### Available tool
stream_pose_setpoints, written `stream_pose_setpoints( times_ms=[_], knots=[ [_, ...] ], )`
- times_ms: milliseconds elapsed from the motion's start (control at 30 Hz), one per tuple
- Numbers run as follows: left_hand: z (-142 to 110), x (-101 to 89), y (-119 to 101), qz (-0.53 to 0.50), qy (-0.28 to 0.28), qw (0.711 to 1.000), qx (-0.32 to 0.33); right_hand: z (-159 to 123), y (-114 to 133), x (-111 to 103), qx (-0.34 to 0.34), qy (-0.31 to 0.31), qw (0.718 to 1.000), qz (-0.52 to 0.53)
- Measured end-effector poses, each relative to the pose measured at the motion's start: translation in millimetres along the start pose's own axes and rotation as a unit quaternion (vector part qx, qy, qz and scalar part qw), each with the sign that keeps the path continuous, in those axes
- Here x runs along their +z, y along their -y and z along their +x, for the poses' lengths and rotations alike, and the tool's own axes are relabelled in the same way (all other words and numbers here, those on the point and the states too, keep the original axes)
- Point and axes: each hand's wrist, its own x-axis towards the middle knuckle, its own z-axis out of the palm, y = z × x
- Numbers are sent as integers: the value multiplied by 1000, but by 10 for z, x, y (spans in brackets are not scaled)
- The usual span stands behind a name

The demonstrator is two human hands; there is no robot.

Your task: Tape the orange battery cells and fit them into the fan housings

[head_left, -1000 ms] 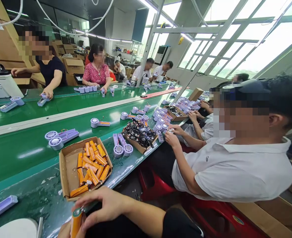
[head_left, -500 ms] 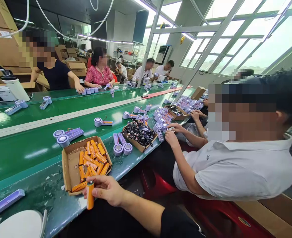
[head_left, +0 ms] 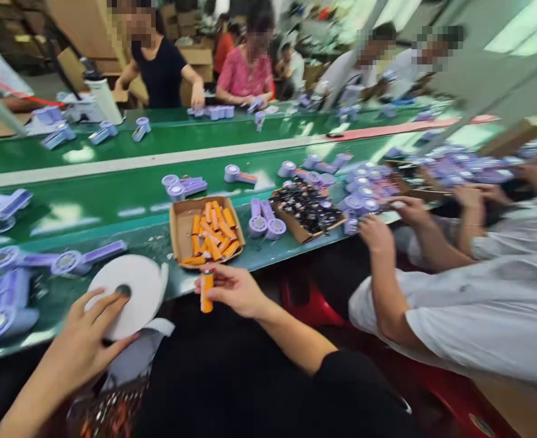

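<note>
Presently one orange battery (head_left: 207,293) sits, lower centre, pinched by the right hand (head_left: 238,292), thumb against fingers, installed nowhere; more batteries (head_left: 216,230) await in the carton (head_left: 180,236), centre; left hand (head_left: 88,334), lower left, fingers spread on white roll (head_left: 145,274); purple fan bodies (head_left: 13,292), far left, apparently unfilled.

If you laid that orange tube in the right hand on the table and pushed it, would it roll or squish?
The orange tube would probably roll, since its sides are round. It's likely stiff: it looks straight between the fingers of the right hand. It might be slippery too, because its side looks smooth.
</note>
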Motion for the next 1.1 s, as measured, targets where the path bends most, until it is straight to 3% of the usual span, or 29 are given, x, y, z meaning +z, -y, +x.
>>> stream_pose_setpoints(
  times_ms=[233, 467, 567, 667, 800, 867, 933, 1000, 1100],
  knots=[
    [357, -40, -470, 58, -21, 997, 42, 77, 200, 30, -89, -51, 982, -160],
    [414, 75, -587, 57, -36, 996, 58, -12, 196, 9, -78, -56, 973, -210],
    [438, 119, -641, 82, -43, 994, 66, 25, 106, 7, -67, -69, 983, -159],
    [442, 227, -755, 113, -46, 992, 35, 86, -22, 66, -98, -134, 984, -70],
    [467, 461, -1094, 127, -102, 986, -22, 140, -242, 263, -202, -262, 942, 53],
    [460, 517, -1318, 106, -147, 983, -41, 172, -267, 275, -210, -274, 936, 74],
    [389, 483, -1475, 67, -129, 989, -38, 216, -138, 118, -200, -245, 947, 49],
    [228, 388, -1450, 24, -62, 998, -24, 267, 150, -201, -231, -221, 947, 15],
    [-140, 267, -982, 8, 21, 999, -50, 305, 642, -734, -363, -274, 891, 7]
  ],
)
